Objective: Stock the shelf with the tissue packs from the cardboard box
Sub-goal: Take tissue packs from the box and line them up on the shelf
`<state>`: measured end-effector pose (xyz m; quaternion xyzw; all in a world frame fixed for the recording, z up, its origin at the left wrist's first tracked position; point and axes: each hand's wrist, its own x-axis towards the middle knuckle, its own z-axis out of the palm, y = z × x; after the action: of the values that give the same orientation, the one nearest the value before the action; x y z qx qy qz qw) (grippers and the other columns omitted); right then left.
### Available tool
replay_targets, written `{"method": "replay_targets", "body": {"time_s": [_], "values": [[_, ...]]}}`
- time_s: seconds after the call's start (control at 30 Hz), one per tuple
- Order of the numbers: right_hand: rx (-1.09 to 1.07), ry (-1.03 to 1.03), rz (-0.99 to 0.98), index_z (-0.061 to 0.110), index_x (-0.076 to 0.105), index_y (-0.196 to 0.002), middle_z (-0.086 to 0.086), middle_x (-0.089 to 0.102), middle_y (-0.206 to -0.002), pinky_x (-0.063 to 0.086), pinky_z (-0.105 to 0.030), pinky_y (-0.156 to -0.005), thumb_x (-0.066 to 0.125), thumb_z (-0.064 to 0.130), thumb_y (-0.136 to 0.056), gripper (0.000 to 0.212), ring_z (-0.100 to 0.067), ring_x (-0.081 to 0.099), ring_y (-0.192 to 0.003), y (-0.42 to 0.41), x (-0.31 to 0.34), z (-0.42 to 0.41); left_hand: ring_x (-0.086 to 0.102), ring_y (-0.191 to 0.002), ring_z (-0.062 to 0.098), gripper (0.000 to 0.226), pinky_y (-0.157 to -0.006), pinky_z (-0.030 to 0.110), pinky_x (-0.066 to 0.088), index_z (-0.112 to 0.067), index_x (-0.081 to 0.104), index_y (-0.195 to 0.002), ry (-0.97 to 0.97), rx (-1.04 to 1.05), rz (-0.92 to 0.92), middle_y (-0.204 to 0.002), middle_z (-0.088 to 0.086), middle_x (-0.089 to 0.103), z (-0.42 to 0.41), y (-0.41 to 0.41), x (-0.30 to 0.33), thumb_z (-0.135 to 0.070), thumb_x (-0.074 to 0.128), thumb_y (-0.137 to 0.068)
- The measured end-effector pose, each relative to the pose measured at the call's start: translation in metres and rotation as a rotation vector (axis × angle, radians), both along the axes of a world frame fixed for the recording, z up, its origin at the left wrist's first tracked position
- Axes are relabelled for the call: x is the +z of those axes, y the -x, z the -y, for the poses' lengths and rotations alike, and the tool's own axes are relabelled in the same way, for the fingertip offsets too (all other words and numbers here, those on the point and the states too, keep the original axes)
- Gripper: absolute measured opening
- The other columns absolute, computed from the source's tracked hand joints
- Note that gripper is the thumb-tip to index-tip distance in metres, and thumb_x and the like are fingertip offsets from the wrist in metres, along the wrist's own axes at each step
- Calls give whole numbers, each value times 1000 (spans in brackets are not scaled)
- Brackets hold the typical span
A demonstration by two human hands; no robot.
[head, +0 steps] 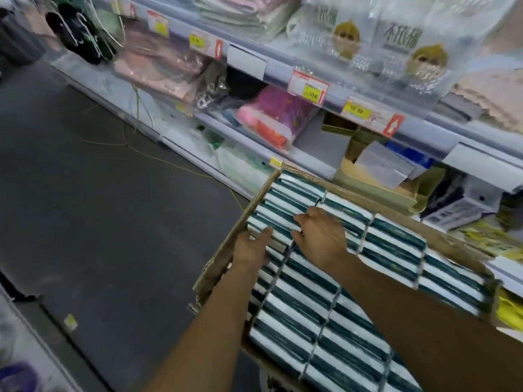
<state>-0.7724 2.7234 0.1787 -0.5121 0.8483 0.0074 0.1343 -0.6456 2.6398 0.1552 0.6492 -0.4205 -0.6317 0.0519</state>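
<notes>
Tissue packs (325, 292): light, soft, film-slick (likely), filling cardboard box (218, 267) edge to edge. Left hand (252, 248) and right hand (322, 239), fingers spread flat, nothing pinched; grasp far-left-corner bundle's ends.

Just the one view here, head-worn wide-angle, looking forward and steeply down from above the arms. Tilted a fair bit, so the shelf edges (325, 108) run diagonally from upper left down to lower right. Sits close over the open cardboard box (223, 253), which fills the lower middle and right, with both forearms coming in from the bottom edge toward the left hand (252, 247) and right hand (319, 236). Dark floor (99, 207) off to the left. Soft and blurry toward the edges, so no reading small print, and no second view to compare against
</notes>
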Motion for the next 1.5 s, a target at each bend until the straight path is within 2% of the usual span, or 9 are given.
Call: {"method": "replay_targets", "body": {"time_s": [0.17,0.33,0.53,0.7,0.8,0.97,1.2,1.33,1.5], "values": [[-121,-42,23,22,60,-119,-5,54,-122,39,-40,-96,47,39,-98,30,-25,46,-119,-8,-7,9,66,-87,25,72,-57,27,60,1,47,-136,-110,115,-65,-124,16,58,6,11,-5,-40,75,-84],[-122,43,102,24,69,-100,2,56,-112,32,-34,-87,52,21,-94,18,-20,44,-115,-14,-4,9,63,-90,26,78,-59,29,57,0,34,-144,-114,175,-90,-119,17,57,4,10,-7,-29,77,-85],[-70,346,323,20,61,-88,2,64,-108,41,-36,-89,58,16,-89,5,-24,57,-105,-30,17,-17,63,-87,23,57,-63,32,58,-11,45,-139,-96,170,-242,-117,14,62,-7,-18,27,-20,69,-88],[-56,455,419,27,60,-94,8,54,-135,36,-42,-104,61,29,-90,4,-15,49,-124,-41,56,-54,65,-100,15,60,-78,39,56,-28,52,-128,-44,30,-417,-116,-2,67,-24,-27,82,-38,81,-76],[-96,605,442,31,60,-106,13,55,-131,41,-40,-101,56,28,-94,12,-8,49,-122,-38,87,-78,70,-97,17,46,-76,36,56,-30,58,-122,35,-25,-447,-111,-2,72,-35,-21,113,-33,78,-80],[-597,811,686,19,50,-130,4,55,-121,45,-27,-91,56,29,-97,35,-12,53,-113,-6,157,-118,67,-106,24,26,-87,46,57,-25,64,-117,-55,-90,-588,-109,1,74,-68,3,169,-27,66,-91],[-621,778,1038,24,54,-126,-5,64,-113,56,-23,-73,76,38,-79,54,-19,67,-100,57,252,-217,64,-115,29,49,-99,41,50,-9,60,-129,-114,-482,-730,-124,14,67,-160,51,239,-29,70,-86],[-569,714,1011,13,61,-117,-6,72,-105,59,-30,-75,81,21,-76,46,-18,71,-90,90,300,-299,66,-110,30,56,-100,44,50,-7,60,-127,-38,-581,-724,-118,15,70,-227,84,277,-27,74,-77],[-728,933,955,13,61,-107,-5,73,-92,57,-37,-65,81,28,-75,41,-22,71,-79,136,338,-399,69,-104,29,52,-89,40,57,-7,61,-124,6,-595,-751,-112,15,72,-294,126,315,-29,72,-78]]}}
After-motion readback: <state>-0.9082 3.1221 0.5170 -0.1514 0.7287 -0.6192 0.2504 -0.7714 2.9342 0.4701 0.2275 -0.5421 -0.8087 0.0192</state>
